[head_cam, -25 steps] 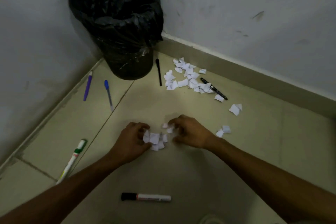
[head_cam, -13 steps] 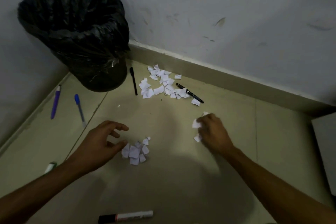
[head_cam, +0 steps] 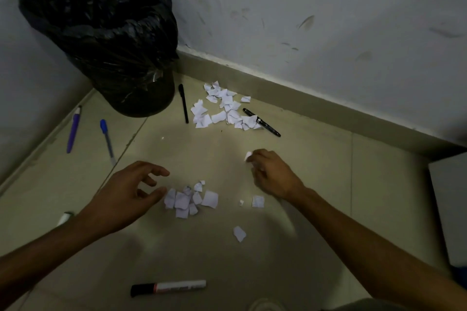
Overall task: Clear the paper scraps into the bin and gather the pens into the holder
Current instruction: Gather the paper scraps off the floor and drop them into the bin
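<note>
A small heap of white paper scraps [head_cam: 189, 198] lies on the floor between my hands. My left hand [head_cam: 126, 194] hovers just left of it, fingers spread and loosely bent, holding nothing. My right hand [head_cam: 273, 174] is curled and pinches a paper scrap [head_cam: 248, 156] at its fingertips. Loose scraps [head_cam: 257, 201] lie by my right wrist, another scrap [head_cam: 239, 233] nearer me. A bigger scrap pile [head_cam: 225, 108] sits by the wall. The bin [head_cam: 101, 33], lined with a black bag, stands in the corner.
Pens lie scattered: a black pen [head_cam: 183, 103] beside the bin, a black pen [head_cam: 262, 124] partly under the far pile, a purple pen [head_cam: 73, 130], a blue pen [head_cam: 107, 139], a black-capped marker [head_cam: 168, 288] near me, a marker tip [head_cam: 65, 218] by my left arm. A grey box edge [head_cam: 449, 209] is at right.
My hands parted from the small heap; the right hand went right and picked up a scrap, then drew it slightly back. The left hand opened beside the heap.
</note>
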Demonstrator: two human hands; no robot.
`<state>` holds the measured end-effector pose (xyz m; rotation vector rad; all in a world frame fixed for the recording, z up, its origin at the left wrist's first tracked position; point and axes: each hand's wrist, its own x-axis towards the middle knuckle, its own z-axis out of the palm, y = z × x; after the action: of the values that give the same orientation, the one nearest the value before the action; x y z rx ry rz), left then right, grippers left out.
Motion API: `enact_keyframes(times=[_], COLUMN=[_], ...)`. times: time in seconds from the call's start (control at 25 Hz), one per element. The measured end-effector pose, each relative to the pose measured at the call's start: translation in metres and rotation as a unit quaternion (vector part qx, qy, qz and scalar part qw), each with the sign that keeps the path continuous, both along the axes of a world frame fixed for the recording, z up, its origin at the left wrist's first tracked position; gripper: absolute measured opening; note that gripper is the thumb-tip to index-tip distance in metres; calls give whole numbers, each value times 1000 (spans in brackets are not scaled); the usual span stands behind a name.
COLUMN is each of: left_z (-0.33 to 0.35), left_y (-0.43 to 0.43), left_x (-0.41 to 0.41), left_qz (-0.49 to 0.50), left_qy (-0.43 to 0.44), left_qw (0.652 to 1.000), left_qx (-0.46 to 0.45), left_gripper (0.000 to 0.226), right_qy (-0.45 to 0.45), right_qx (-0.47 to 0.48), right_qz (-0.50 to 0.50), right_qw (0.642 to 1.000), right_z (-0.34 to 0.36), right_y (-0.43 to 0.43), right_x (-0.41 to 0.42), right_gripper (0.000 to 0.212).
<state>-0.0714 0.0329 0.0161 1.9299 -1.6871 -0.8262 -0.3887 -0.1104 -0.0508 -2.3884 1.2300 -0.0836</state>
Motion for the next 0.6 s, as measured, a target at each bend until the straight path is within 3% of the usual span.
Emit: enact_keyframes(times=[0.12,0.24,0.32,0.44,0.52,0.6], left_z=[-22,-43,-49,-48,-45,-44], left_y=[6,9,9,10,10,11], left_x=[4,8,-4,-28,-28,-19], left_qz=[-13,-9,-35,-89,-57,-20], left_qy=[-30,-83,-72,-23,-9,-19], left_qw=[999,992,993,994,996,998], left_qx=[42,93,92,66,74,61], left_gripper=[44,57,56,46,53,54], right_qy=[-92,-27,16,-44,-34,45], right_qx=[7,-16,23,84,87,111], right_qz=[-37,-143,-106,-41,-83,-116], right_qw=[995,989,994,995,992,986], right_z=[10,3,-5,0,8,15], right_y=[20,20,31,48,56,71], right_x=[-10,-32,-27,-5,-9,-21], right_gripper=[35,42,46,47,65,94])
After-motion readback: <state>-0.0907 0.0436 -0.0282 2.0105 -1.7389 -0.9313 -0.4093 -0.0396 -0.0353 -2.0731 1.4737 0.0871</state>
